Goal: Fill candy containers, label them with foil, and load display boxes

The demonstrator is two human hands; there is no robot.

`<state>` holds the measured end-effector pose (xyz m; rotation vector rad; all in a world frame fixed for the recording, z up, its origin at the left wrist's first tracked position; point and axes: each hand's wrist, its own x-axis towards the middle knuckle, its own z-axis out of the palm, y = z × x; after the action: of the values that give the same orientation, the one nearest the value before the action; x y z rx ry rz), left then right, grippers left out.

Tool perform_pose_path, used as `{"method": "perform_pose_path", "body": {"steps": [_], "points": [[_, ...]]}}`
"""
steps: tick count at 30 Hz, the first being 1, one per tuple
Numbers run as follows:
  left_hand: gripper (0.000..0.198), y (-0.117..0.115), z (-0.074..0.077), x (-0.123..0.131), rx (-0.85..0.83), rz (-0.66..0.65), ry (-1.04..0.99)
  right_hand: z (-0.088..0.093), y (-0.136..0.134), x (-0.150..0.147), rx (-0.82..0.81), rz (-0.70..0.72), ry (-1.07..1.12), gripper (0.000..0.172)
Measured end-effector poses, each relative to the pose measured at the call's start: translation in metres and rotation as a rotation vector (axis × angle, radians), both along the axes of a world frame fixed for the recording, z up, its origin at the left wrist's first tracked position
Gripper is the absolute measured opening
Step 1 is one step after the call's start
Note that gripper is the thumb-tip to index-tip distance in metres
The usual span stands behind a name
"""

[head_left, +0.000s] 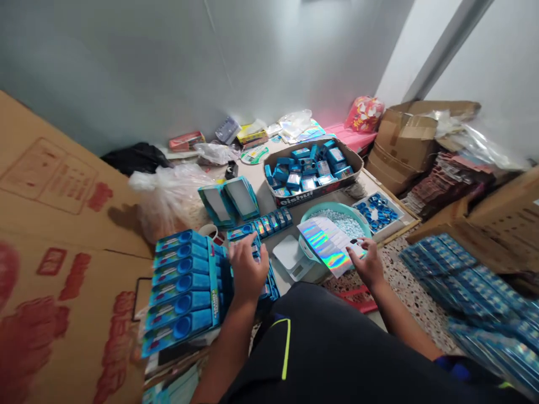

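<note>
My left hand [249,268] is over the blue boxes at the lower middle, its fingers bent and apart, with nothing visible in them. Close under it lie small blue boxes [266,292], partly hidden by the hand. A shiny rainbow-silver sheet [323,242] lies slanted across a turquoise basin [304,252] of small pale pieces [343,220]. At the sheet's right edge, my right hand [369,265] has its thumb and fingers closed on it, beside a dark oval spot. Left of my left hand stands a stack of blue packs [185,283] with round recesses.
A carton tray [314,193] full of blue boxes stands behind the basin. A white scale [290,255] sits left of the basin. Right of it is a tray of blue round parts [377,212]. Large cardboard boxes [76,252] rise at left; wrapped blue packs [463,269] lie at right.
</note>
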<state>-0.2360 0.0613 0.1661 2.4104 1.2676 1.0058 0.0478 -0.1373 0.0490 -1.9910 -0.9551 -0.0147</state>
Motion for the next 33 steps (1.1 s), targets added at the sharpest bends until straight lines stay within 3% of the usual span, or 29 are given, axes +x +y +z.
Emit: {"method": "perform_pose_path", "body": {"steps": [3,6,9,12,15,18,22,25,27,30,33], "points": [[0.032,-0.012,0.01,0.0,-0.01,-0.189,-0.059,0.045,0.038,-0.031,0.133,0.256,0.108,0.034],[0.046,-0.022,0.022,0.009,-0.107,-0.334,-0.053,0.092,0.072,-0.067,0.247,0.514,0.302,0.057],[0.056,-0.024,0.031,0.018,-0.22,-0.364,-0.095,0.127,0.098,-0.091,0.289,0.72,0.433,0.069],[0.047,-0.023,0.032,0.021,-0.285,-0.264,-0.196,0.145,0.116,-0.101,0.297,0.854,0.529,0.068],[0.037,-0.023,0.031,0.019,-0.262,-0.109,-0.265,0.151,0.129,-0.099,0.257,0.904,0.606,0.066],[0.023,-0.027,0.03,0.018,-0.241,-0.043,-0.245,0.152,0.14,-0.094,0.216,0.944,0.643,0.066],[0.027,-0.037,0.026,0.022,-0.321,0.026,-0.339,0.154,0.148,-0.088,0.262,0.99,0.649,0.053],[0.027,-0.041,0.026,0.028,-0.431,0.137,-0.583,0.151,0.154,-0.084,0.36,0.961,0.723,0.036],[0.03,-0.042,0.03,0.031,-0.487,0.259,-0.821,0.146,0.158,-0.083,0.358,1.002,0.705,0.037],[0.04,-0.04,0.04,0.033,-0.576,0.423,-1.144,0.136,0.163,-0.091,0.213,1.229,0.64,0.049],[0.042,-0.041,0.047,0.036,-0.651,0.486,-1.341,0.132,0.167,-0.106,0.139,1.402,0.68,0.061]]}}
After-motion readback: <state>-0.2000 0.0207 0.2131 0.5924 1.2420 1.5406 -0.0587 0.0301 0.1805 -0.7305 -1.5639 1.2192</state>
